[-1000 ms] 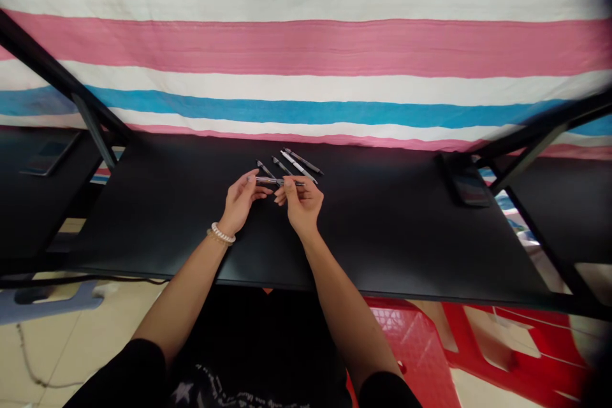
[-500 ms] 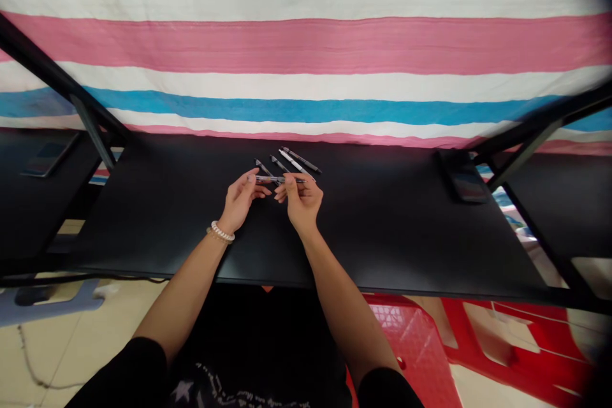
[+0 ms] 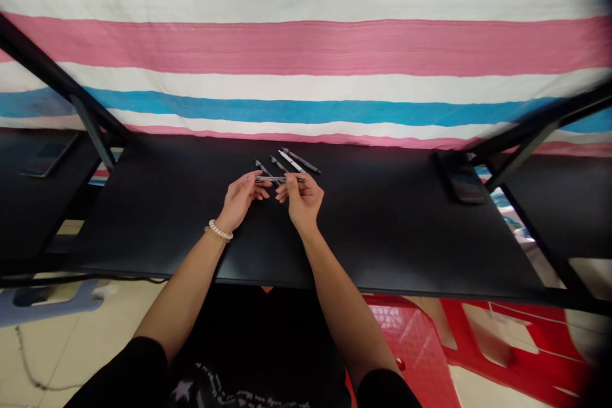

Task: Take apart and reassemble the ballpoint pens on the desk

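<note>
A dark pen (image 3: 270,179) lies level between my two hands, above the black table. My left hand (image 3: 238,199) pinches its left end between thumb and fingers. The right end is in the pinch of my right hand (image 3: 304,199). Just beyond my fingers several pens rest on the table: a white one (image 3: 291,161), a dark one (image 3: 302,160) to its right, and darker ones (image 3: 262,167) to its left, partly covered by my hands.
The black table (image 3: 396,223) runs left to right, with a striped sheet (image 3: 306,48) behind it. A phone (image 3: 465,178) lies near the right frame, another dark flat device (image 3: 50,156) at far left. Below are a red stool (image 3: 406,338) and a dark cable (image 3: 33,376).
Both hands keep their hold on the pen and have barely shifted. The pen appears slightly turned between the fingers. The pens on the table stay where they were.
</note>
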`<move>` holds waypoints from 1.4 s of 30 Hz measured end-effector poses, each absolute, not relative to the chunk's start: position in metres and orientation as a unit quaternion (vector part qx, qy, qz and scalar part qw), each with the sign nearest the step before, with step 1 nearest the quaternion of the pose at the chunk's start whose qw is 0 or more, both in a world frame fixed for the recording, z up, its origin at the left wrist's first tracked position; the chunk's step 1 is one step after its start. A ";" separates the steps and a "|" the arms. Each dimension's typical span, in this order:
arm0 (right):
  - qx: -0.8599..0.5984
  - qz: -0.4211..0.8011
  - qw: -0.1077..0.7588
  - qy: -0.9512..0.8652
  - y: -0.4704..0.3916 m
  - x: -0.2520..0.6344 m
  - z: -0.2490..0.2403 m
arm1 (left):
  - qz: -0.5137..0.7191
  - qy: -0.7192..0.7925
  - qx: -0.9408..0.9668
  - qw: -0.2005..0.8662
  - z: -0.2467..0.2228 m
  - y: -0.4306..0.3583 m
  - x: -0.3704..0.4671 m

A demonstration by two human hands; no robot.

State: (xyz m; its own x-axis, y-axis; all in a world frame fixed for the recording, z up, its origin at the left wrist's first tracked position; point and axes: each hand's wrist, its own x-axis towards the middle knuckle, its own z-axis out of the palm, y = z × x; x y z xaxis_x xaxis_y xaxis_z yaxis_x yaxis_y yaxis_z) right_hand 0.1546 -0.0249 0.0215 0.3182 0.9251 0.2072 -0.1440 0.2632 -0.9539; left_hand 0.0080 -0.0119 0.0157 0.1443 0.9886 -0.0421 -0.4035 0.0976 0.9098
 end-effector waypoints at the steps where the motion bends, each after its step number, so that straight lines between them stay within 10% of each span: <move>1: -0.457 0.399 0.672 -0.425 -0.025 0.155 0.021 | 0.536 0.368 0.402 0.645 0.016 -0.012 0.007; 42: -0.431 0.496 0.595 -0.462 -0.019 0.159 0.014 | 0.675 0.385 0.189 0.600 0.025 -0.002 -0.001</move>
